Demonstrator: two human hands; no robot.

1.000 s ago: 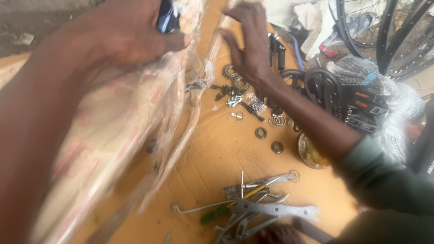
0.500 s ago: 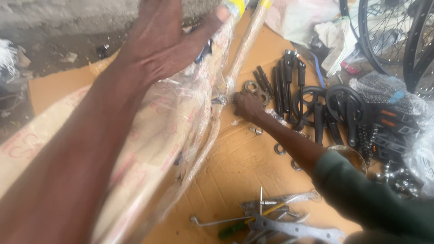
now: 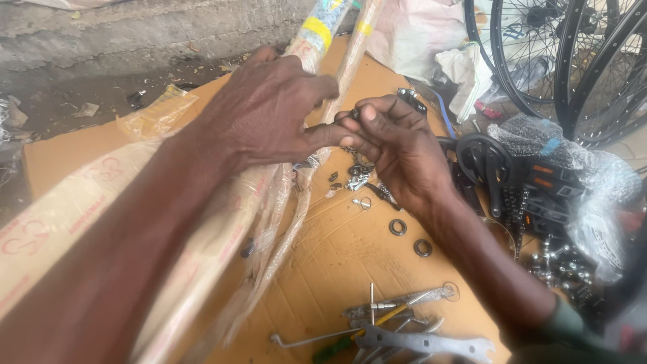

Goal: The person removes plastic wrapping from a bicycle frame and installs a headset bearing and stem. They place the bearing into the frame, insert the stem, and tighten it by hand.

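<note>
While resting on the plastic-wrapped frame tubes (image 3: pixel 222 222), left hand (image 3: pixel 269 108) fingers loosely curled, right hand (image 3: pixel 394 145) just beside, fingertips pinching small dark part (image 3: pixel 355 112), washers (image 3: pixel 397 227) on cardboard (image 3: pixel 337 256) right of tubes.

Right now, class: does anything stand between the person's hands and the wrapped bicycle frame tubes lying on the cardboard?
Nothing visible does. The left hand rests directly on the wrapped frame tubes, touching the plastic wrap. The right hand meets the left hand's fingertips beside the tubes, pinching something too small to identify, above loose washers on the cardboard.
</note>
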